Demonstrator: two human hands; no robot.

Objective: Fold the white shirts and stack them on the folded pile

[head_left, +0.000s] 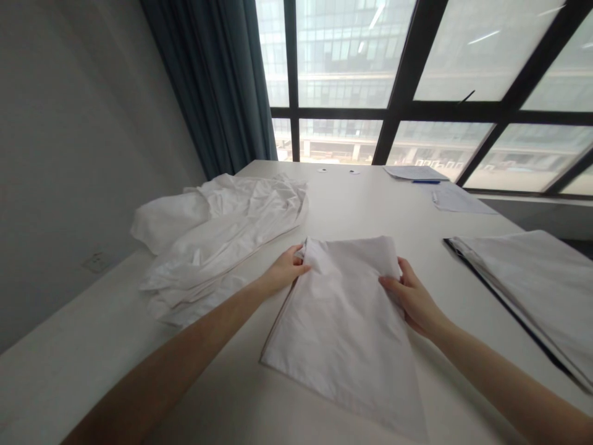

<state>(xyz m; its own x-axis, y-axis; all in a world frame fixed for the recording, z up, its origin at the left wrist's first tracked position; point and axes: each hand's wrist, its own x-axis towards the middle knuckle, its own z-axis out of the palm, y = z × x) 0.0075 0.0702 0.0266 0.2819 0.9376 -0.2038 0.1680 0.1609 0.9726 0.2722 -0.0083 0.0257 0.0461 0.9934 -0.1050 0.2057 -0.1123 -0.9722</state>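
A folded piece of white cloth [347, 321] lies in front of me, its near end spreading toward the table's front. At its far left corner, my left hand [286, 270] pinches the edge between thumb and fingers. My right hand [412, 296] grips the right edge, thumb on top and fingers underneath. Close by on the left is a loose, crumpled heap of white cloth [231, 222]. Over on the right rests a flat stack of folded white cloth [532, 272] with a dark edge along its left side.
The white table [343, 204] reaches to the window [343, 68]. Papers [414, 173] and a blue pen [426, 182] lie at its far right. A dark blue curtain [217, 80] hangs at the back left, beside a grey wall [83, 123] with a socket [95, 262].
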